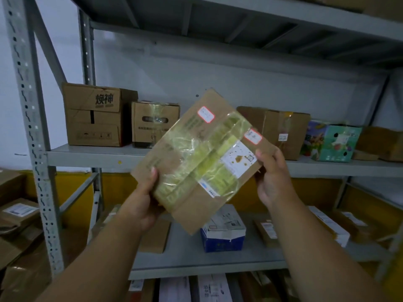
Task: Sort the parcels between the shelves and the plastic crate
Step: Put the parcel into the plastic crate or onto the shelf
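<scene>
Gripping taped parcel, boxes on shelf

Bare middle shelf gap between small taped box and brown carton; cartons flank it.

Matt cardboard parcel — glossy crinkled tape, grey painted-metal shelf

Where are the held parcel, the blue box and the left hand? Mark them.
Held parcel [196,162]: head view, on its taped face.
Blue box [222,241]: head view, on its front side.
Left hand [144,203]: head view, on its back.
</scene>
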Demonstrator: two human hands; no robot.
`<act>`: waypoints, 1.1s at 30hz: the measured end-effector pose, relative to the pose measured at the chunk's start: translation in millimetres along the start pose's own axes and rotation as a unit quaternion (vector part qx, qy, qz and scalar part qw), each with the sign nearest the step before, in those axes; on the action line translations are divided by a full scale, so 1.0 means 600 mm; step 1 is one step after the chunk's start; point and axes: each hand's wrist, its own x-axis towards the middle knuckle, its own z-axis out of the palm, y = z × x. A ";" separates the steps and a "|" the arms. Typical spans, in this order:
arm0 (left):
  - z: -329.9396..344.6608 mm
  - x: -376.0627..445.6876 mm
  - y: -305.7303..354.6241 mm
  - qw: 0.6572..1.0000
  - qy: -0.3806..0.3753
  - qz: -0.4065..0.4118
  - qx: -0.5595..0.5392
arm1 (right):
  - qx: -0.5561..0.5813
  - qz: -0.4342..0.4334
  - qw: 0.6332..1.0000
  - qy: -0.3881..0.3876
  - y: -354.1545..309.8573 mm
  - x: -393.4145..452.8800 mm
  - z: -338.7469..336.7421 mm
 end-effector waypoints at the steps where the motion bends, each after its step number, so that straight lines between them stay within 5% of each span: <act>1: 0.005 -0.002 -0.019 1.000 0.002 -0.002 -0.012 | 0.012 -0.011 1.000 0.010 -0.006 0.003 -0.001; 14: 0.198 -0.005 -0.250 0.980 -0.116 -0.070 -0.148 | -0.018 -0.073 0.993 0.091 -0.110 -0.056 -0.164; 24: 0.440 -0.064 -0.465 0.938 -0.177 -0.248 -0.166 | -0.111 -0.130 0.964 0.206 -0.271 -0.128 -0.440; 33: 0.627 -0.097 -0.696 0.918 -0.259 -0.285 -0.096 | -0.124 -0.127 0.937 0.301 -0.377 -0.174 -0.744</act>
